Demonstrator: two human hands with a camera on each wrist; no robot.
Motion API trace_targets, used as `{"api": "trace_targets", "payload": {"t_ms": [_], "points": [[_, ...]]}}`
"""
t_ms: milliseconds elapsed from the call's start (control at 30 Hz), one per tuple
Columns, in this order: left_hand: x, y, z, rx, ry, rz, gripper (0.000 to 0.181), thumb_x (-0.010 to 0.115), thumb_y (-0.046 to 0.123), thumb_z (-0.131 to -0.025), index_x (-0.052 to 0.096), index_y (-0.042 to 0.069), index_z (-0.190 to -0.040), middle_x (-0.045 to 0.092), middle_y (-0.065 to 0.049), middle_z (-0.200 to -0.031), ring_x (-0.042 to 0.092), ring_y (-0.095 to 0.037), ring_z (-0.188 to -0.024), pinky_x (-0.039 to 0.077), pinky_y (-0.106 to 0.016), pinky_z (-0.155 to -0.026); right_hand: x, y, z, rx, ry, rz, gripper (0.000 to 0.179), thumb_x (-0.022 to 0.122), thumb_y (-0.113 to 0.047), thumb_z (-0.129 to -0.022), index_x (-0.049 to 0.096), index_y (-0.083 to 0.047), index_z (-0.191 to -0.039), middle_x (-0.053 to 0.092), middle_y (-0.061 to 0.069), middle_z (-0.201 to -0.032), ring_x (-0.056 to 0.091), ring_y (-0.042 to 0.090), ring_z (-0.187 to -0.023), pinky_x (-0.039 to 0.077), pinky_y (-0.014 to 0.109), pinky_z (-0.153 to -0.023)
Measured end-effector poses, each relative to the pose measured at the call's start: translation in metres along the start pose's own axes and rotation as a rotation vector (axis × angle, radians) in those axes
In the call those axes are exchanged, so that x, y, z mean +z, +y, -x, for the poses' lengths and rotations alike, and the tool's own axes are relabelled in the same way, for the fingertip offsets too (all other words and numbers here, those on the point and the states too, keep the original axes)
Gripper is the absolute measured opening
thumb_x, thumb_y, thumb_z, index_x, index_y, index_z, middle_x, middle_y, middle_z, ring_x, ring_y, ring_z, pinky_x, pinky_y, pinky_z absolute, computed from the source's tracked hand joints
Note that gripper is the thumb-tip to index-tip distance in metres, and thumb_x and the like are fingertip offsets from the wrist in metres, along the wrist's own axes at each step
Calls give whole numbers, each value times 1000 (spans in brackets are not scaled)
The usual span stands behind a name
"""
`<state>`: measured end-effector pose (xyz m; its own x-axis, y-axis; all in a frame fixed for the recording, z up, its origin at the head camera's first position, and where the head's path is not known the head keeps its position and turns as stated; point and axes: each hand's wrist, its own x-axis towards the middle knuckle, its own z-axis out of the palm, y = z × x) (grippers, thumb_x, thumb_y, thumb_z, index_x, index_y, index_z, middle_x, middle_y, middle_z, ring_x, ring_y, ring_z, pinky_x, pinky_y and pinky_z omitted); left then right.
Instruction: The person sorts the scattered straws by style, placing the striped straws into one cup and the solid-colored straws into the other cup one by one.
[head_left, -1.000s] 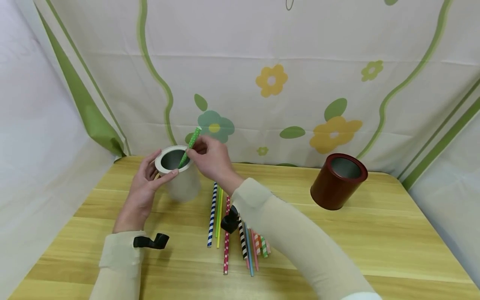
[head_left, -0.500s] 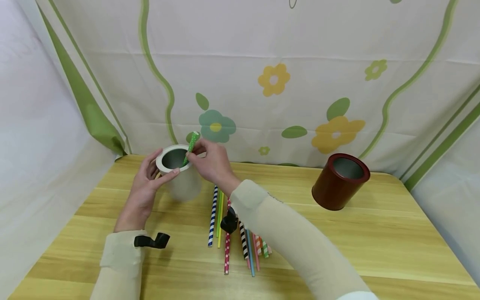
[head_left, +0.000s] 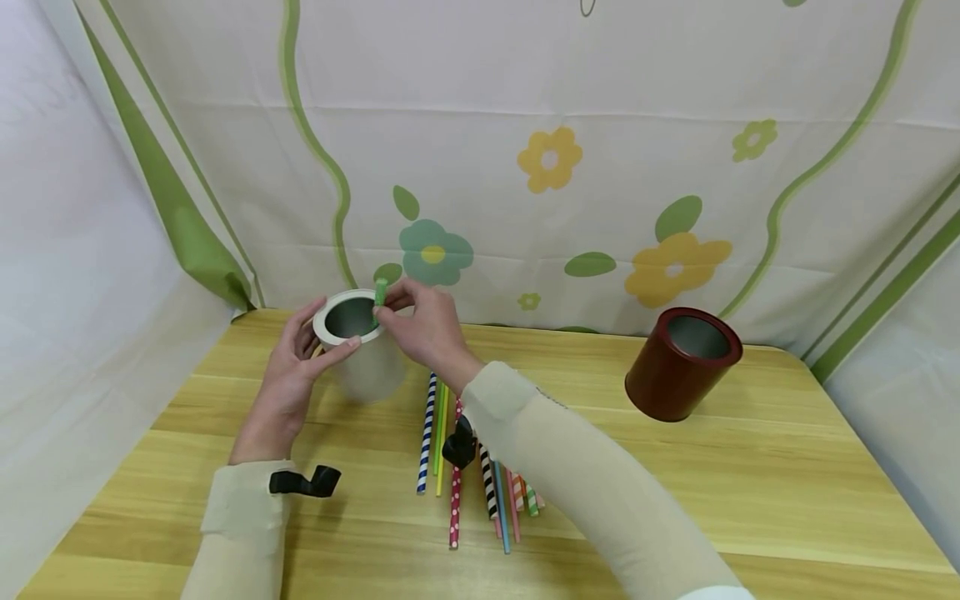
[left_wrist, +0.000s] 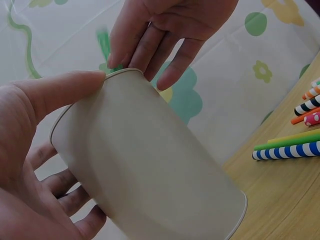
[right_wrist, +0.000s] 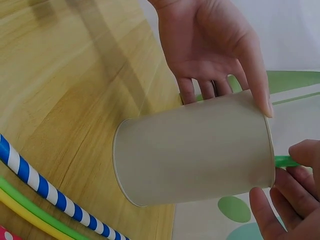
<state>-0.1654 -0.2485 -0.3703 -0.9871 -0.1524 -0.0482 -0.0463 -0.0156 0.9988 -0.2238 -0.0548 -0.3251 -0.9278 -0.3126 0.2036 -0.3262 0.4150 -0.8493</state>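
Note:
A white can stands on the table at the left in the head view. My left hand holds it from its left side, thumb on the rim and fingers round the wall, as the left wrist view shows. My right hand pinches a green straw with pale dots between thumb and fingers at the can's right rim. The straw's lower part reaches into the mouth of the can; its top sticks up above the fingertips. In the right wrist view a short stretch of the green straw shows beside the rim.
Several straws lie on the wooden table under my right forearm, among them a blue-striped straw and a pink dotted straw. A dark red can stands at the right. A flowered curtain hangs behind the table.
The green straw has sunk lower into the white can and turned from a slant to nearly upright. My right hand has moved slightly down with it; the left hand keeps its hold.

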Motion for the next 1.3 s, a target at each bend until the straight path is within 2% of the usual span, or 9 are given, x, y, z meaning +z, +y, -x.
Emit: {"api": "trace_targets", "payload": {"t_ms": [300,433,633,833,1033,1200,1300], "points": [[1,-1,1,16,-3,-6,92,79,16,-100,24,33,-172,27,-5,-178,26,-23,-162,21,-48,-133,-2,0,2,18,4,-24,13,75,-23,-103,75,-13,-112,80,3,-113,71,25,-121,59,42,-101],[0,-1,0,5,-5,-3,92,78,16,-100,23,34,-172,25,-3,-179,25,-22,-163,20,-47,-134,-5,3,3,40,-10,-87,20,78,-25,-101,74,-15,-118,80,2,-117,71,23,-122,59,43,-103],[1,-2,-1,-10,4,-2,91,76,14,-102,22,34,-172,24,-2,-180,24,-21,-163,21,-46,-134,-16,16,10,92,-24,-215,31,80,-26,-100,72,-17,-128,79,-2,-120,71,17,-120,62,38,-96],[0,-3,-2,-7,3,-3,93,77,13,-101,22,34,-172,22,-3,-180,23,-23,-164,20,-47,-135,-37,33,27,134,-39,-297,27,77,-26,-102,72,-16,-127,77,2,-121,72,19,-114,63,37,-94],[-2,-3,-1,2,3,-6,93,78,14,-100,23,35,-172,22,-4,-181,22,-24,-164,18,-49,-135,-57,57,47,216,-35,-425,30,76,-22,-102,71,-10,-129,74,9,-121,74,25,-110,64,44,-96],[-3,-3,-2,5,5,-6,93,78,13,-100,22,34,-172,23,-4,-180,23,-24,-164,17,-50,-135,-68,82,68,280,0,-416,31,76,-23,-102,70,-9,-129,74,9,-118,74,30,-107,63,50,-95],[-4,-3,-2,0,6,-2,93,77,12,-100,22,34,-172,23,-3,-180,23,-23,-164,17,-49,-135,-72,97,80,317,20,-408,35,77,-22,-101,69,-5,-131,74,10,-116,75,31,-105,63,49,-92]]}}
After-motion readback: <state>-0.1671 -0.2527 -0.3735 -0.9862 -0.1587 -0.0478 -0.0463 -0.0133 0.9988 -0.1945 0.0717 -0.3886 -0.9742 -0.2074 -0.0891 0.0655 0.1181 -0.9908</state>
